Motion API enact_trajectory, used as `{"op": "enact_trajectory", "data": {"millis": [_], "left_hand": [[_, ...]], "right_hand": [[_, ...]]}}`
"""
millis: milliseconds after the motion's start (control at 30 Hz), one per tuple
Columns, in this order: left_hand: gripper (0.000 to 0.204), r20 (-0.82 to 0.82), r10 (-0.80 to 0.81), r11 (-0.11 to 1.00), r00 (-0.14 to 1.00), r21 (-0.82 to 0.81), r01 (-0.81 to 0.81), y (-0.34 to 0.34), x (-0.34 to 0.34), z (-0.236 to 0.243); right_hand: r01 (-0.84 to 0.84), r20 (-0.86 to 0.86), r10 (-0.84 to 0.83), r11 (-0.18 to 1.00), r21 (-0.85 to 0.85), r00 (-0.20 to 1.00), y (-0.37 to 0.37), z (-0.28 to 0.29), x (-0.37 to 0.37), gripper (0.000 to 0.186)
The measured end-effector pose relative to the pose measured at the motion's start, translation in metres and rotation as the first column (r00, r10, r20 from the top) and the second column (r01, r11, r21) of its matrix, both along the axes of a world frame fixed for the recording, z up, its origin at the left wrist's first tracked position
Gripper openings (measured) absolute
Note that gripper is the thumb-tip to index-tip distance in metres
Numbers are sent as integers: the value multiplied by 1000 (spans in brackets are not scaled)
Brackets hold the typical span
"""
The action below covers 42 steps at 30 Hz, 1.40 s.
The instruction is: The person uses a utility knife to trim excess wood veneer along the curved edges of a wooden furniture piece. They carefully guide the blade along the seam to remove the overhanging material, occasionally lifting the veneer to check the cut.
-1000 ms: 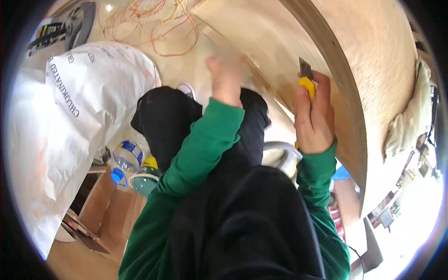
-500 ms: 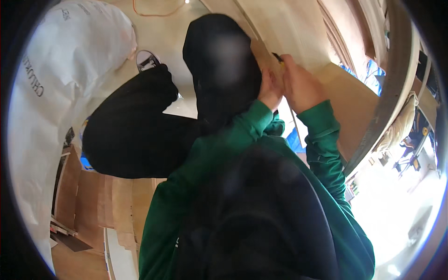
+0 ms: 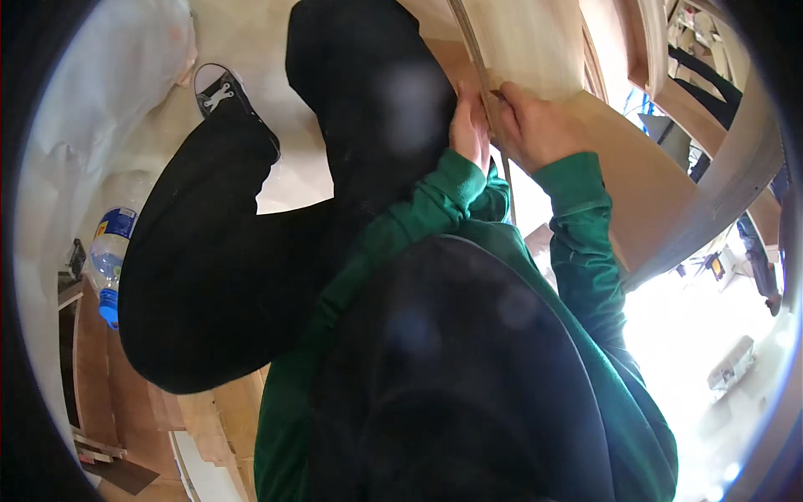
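My left hand (image 3: 468, 125) is at the long narrow edge of a wooden board (image 3: 462, 27), fingers pressed against it beside my bent leg (image 3: 383, 117). Just right of it my right hand (image 3: 544, 130) is curled at the same edge, fingertips bent round something mostly hidden that I cannot make out. A pale panel (image 3: 539, 46) rises behind my hands, and a tan board (image 3: 636, 197) lies right of my right forearm.
White sheeting (image 3: 100, 100) runs down the left side, with a plastic bottle (image 3: 113, 251) beside my knee. Wooden pieces (image 3: 125, 376) lie at lower left. My sneaker (image 3: 217, 92) rests on the pale floor. A curved wooden edge (image 3: 711, 192) arches at the right.
The yellow utility knife seen earlier in my right hand is now mostly hidden. Both hands have moved together to the board edge and slightly up. My legs have shifted, the left one bent outward.
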<state>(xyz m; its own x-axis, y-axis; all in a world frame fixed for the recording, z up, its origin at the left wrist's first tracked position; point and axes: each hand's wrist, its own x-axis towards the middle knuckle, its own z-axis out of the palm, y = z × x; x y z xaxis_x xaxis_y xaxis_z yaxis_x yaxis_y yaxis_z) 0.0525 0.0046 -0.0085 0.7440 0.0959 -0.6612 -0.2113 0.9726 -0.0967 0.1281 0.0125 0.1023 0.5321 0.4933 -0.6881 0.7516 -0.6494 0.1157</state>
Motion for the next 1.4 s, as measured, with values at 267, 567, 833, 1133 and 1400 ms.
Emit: {"op": "enact_trajectory", "data": {"millis": [267, 567, 833, 1133, 1400], "left_hand": [[82, 143, -159, 986, 977, -30, 165, -41, -3, -44], [74, 175, -139, 985, 975, -76, 154, -37, -4, -40], [74, 180, -134, 982, 975, -110, 155, -36, -2, -40], [86, 202, -155, 979, 967, -100, 177, -44, -3, -45], [98, 127, -201, 972, 971, -102, 214, -58, 3, -50]], "right_hand": [[-68, 48, 71, 996, -59, 996, -2, -13, 1, 23], [-121, 43, 124, 990, -69, 991, -2, -9, -1, 19], [-117, 112, 146, 967, -226, 983, 9, -8, -8, 18], [-123, 100, 154, 957, -263, 983, 6, -16, -5, 26], [-100, 60, 118, 966, -238, 991, 7, -16, -2, 25]]}}
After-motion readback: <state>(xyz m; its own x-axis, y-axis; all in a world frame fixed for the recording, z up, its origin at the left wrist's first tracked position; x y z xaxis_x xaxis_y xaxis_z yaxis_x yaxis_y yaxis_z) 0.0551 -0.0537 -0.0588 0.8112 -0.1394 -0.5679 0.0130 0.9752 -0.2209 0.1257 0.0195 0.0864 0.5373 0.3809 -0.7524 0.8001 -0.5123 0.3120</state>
